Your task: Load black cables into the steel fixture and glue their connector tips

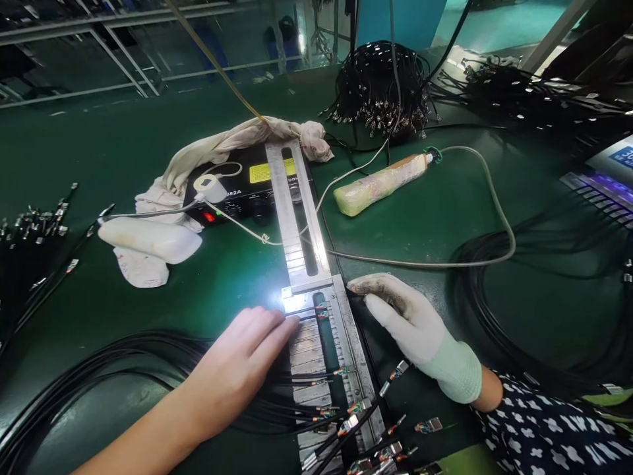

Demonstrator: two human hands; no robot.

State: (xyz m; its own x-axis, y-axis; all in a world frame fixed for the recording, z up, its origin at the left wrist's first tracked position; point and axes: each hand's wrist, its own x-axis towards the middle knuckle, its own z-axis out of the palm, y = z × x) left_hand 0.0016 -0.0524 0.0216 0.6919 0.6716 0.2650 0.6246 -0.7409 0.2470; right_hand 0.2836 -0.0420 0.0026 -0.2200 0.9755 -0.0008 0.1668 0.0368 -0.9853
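Note:
My left hand (242,363), bare, is closed at the left edge of a slotted metal jig (311,346), its fingertips pressed together on a thin black cable (310,310). That cable lies across the jig, and its stripped end with coloured wires (322,310) sits over the slot. Beside the jig's right edge is my right hand (413,320), in a white glove. Its thumb and forefinger are apart, with nothing visible between them; the other fingers are curled and partly hidden. Further down the jig lie several more cables with metal connectors (350,423).
Behind the jig stands a black dispenser box (237,191) with a cloth (212,152) over it. A wrapped tool handle (380,185) and a white tool (148,239) lie either side. Cable bundles (380,86) are at the back, left and right.

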